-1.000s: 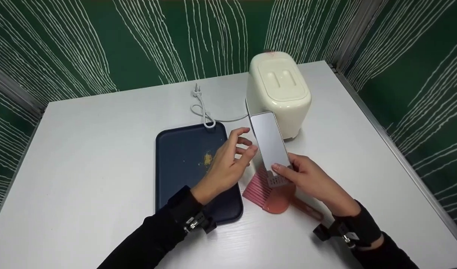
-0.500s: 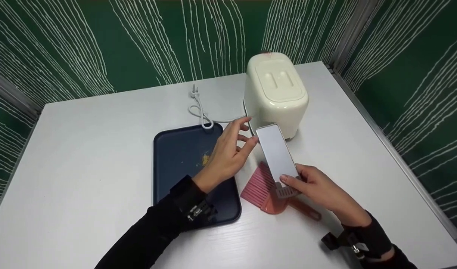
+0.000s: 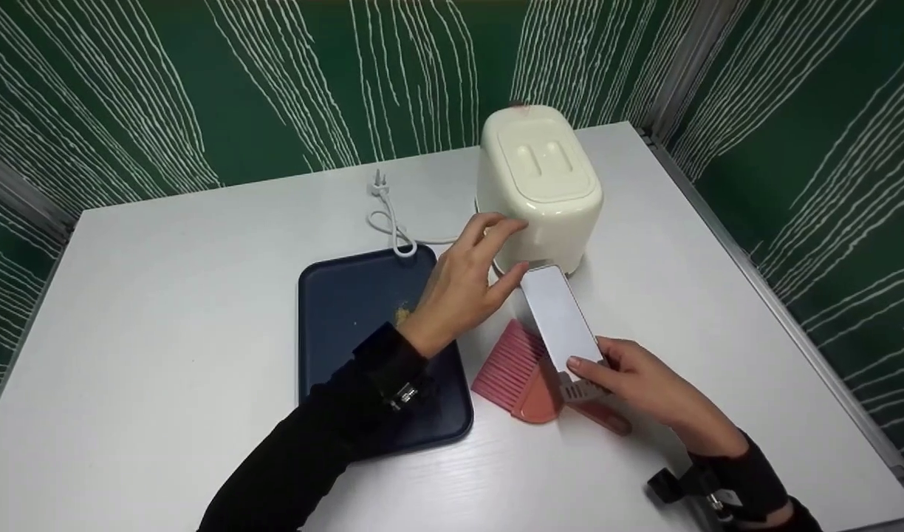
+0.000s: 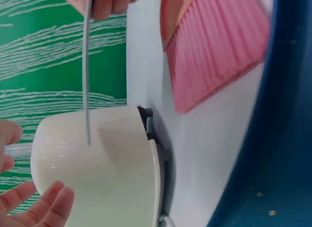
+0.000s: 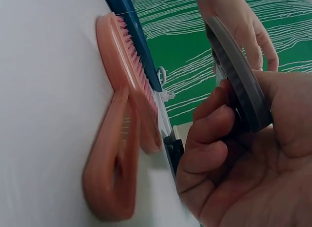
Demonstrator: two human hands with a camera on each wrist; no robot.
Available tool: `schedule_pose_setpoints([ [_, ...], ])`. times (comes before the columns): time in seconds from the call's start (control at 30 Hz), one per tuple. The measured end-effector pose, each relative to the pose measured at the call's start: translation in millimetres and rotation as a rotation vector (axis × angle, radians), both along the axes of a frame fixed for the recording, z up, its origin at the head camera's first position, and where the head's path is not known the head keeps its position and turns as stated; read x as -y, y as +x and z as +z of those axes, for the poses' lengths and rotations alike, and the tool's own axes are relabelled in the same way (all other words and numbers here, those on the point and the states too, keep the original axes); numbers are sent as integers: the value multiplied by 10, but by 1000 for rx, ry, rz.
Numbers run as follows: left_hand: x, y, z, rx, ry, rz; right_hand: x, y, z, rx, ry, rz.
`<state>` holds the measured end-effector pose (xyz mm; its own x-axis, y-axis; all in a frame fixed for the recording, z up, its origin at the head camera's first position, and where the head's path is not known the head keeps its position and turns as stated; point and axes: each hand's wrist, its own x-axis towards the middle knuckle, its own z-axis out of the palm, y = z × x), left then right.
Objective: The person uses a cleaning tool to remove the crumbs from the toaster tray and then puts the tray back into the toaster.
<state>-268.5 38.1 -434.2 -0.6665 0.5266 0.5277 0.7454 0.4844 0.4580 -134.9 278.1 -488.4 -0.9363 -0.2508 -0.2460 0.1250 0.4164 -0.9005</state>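
My right hand (image 3: 640, 377) grips the grey end of a toaster crumb tray (image 3: 563, 318), a thin flat metal plate, thumb on top. In the right wrist view its dark grey end piece (image 5: 239, 73) sits between thumb and curled fingers. Bent fingers spread, my left hand (image 3: 463, 284) hovers over the right edge of the navy tray (image 3: 308, 355). It holds nothing, and in the left wrist view its fingers (image 4: 58, 205) are apart from the plate's far end. Behind both hands stands a cream toaster (image 3: 548, 222), its lid on.
Below the crumb tray lies a pink-bristled orange brush (image 3: 537, 399) on the white table (image 3: 164, 332). Yellowish crumbs (image 3: 402, 315) lie on the navy tray. A white cord with a plug (image 3: 379, 185) runs from the toaster, its loop touching the navy tray's rim.
My right hand has drawn the crumb tray nearer and to the right, away from the toaster. My left hand has risen slightly forward and right, with its fingers still spread.
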Motion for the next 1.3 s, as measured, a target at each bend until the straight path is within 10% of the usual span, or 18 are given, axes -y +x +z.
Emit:
schedule_pose_setpoints([
  [0.83, -275, -308, 40, -100, -130, 177, -211, -5, -188, 114, -64, -1],
  [1.3, -358, -361, -35, -82, -153, 154, -250, -136, -198, 186, -82, -11],
])
